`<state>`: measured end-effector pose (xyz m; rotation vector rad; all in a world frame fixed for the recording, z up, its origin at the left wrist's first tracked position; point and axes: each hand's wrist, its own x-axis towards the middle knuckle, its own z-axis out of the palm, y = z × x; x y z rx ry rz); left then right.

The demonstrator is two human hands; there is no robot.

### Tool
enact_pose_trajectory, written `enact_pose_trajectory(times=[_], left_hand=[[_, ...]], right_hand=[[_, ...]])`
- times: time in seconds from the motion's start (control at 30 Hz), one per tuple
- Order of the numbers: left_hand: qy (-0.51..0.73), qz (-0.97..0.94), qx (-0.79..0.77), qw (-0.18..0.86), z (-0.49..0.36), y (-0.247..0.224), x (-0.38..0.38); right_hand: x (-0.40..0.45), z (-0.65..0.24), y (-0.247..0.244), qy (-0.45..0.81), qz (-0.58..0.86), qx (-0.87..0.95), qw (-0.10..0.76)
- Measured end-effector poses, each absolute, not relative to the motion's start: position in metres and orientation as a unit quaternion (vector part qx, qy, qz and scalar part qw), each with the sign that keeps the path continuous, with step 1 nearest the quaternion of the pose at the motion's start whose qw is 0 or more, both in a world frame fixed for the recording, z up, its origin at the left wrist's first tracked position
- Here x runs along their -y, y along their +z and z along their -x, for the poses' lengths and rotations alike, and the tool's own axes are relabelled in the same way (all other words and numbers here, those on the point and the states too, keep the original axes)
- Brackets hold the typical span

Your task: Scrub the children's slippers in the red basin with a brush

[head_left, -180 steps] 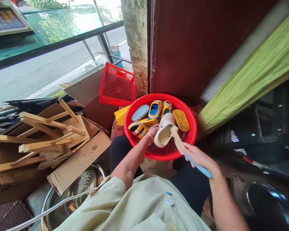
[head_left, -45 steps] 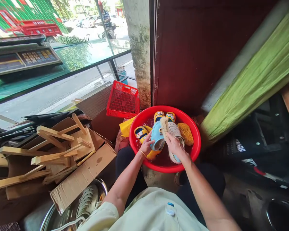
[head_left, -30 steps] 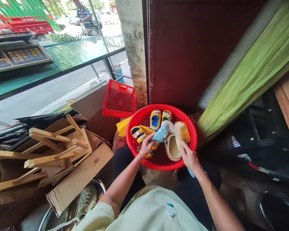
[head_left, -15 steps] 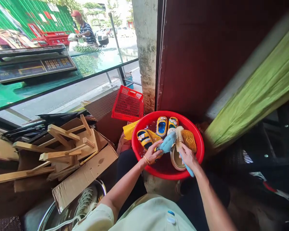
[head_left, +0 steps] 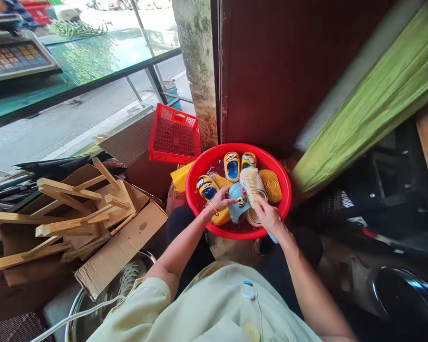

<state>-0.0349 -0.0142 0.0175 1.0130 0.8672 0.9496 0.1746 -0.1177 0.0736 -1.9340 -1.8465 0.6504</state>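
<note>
Over the red basin [head_left: 285,199], my left hand [head_left: 220,199] is closed on a light blue clog [head_left: 238,211] with a small cartoon charm on it. My right hand [head_left: 269,216] grips a scrubbing brush [head_left: 252,186] with pale bristles and a blue handle. The bristles are at the clog's right side; whether they touch it I cannot tell. Yellow shoes with blue insides [head_left: 232,167] lie around the basin's back and left. A white clog [head_left: 259,185] lies behind the brush, and a yellow sole [head_left: 270,185] faces up at the right.
A red plastic crate [head_left: 174,135] stands behind the basin to the left. Wooden stools [head_left: 92,204] and flattened cardboard [head_left: 121,249] are piled at my left. Below them sits a metal bowl [head_left: 71,313] with a laced shoe. Green cloth [head_left: 364,118] hangs at the right.
The blue clog has turned from sole side to its upper, charm showing. The brush has shifted upright beside it. My view has tilted down and to the right.
</note>
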Motion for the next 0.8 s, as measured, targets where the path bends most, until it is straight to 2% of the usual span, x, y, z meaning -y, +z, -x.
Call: enact_pose_trajectory(times=[0.17, 0.27, 0.37, 0.5, 0.7, 0.8], left_hand=[[0.423, -0.491, -0.377, 0.662, 0.026, 0.007, 0.039], [0.423, -0.512, -0.403, 0.629, 0.03, -0.002, 0.054], [0.404, -0.531, -0.392, 0.633, 0.038, -0.012, 0.064], [0.402, -0.495, -0.406, 0.655, 0.041, -0.024, 0.067], [0.442, -0.36, -0.45, 0.687, 0.052, -0.024, 0.06], [0.46, -0.297, -0.435, 0.715, 0.056, -0.02, 0.056]], right_hand=[[0.115, -0.16, 0.08, 0.171, 0.67, 0.721, 0.046], [0.11, -0.172, 0.078, 0.172, 0.695, 0.698, 0.006], [0.107, -0.181, 0.074, 0.185, 0.708, 0.68, 0.033], [0.112, -0.167, 0.066, 0.2, 0.656, 0.724, 0.068], [0.121, -0.176, 0.054, 0.21, 0.68, 0.702, 0.031], [0.119, -0.173, 0.056, 0.202, 0.672, 0.706, 0.099]])
